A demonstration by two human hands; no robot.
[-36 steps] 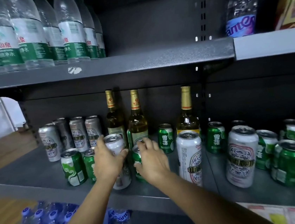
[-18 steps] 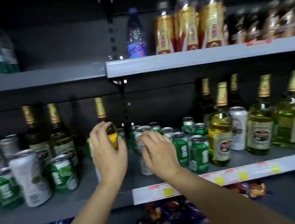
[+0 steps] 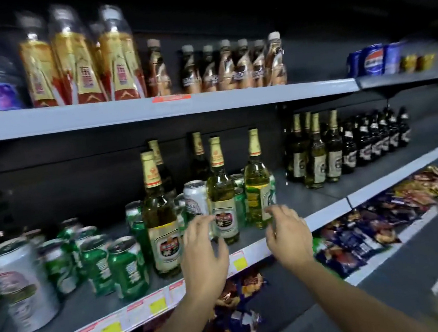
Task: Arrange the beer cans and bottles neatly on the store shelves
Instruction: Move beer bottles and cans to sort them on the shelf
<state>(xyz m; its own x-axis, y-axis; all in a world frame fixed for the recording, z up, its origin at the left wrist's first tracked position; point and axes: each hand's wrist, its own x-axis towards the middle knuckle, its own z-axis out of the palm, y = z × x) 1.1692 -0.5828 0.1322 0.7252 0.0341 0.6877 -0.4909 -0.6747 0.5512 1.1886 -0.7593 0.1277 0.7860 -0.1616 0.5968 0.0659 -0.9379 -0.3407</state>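
Note:
On the middle shelf [image 3: 326, 209] stand several green beer bottles with gold foil necks, among them one at the front left [image 3: 161, 221], one in the middle [image 3: 222, 201] and one on the right [image 3: 258, 188]. Several green cans [image 3: 127, 266] and a tall white can [image 3: 25, 286] crowd the left part; another white can [image 3: 195, 198] stands behind the bottles. My left hand [image 3: 204, 252] hovers with loosely spread fingers just in front of the middle bottle, holding nothing. My right hand [image 3: 288, 233] hangs empty, fingers loosely curled, in front of the right bottle.
A neat row of dark beer bottles [image 3: 347, 148] fills the shelf's right end. The upper shelf [image 3: 205, 103] carries drink bottles and blue soda cans [image 3: 373, 59]. Snack packets [image 3: 370, 230] lie on the shelf below. Yellow price tags line the shelf edge.
The view has swung to the right along the shelf. Both hands left the cans on the left and now hover empty in front of the green bottles.

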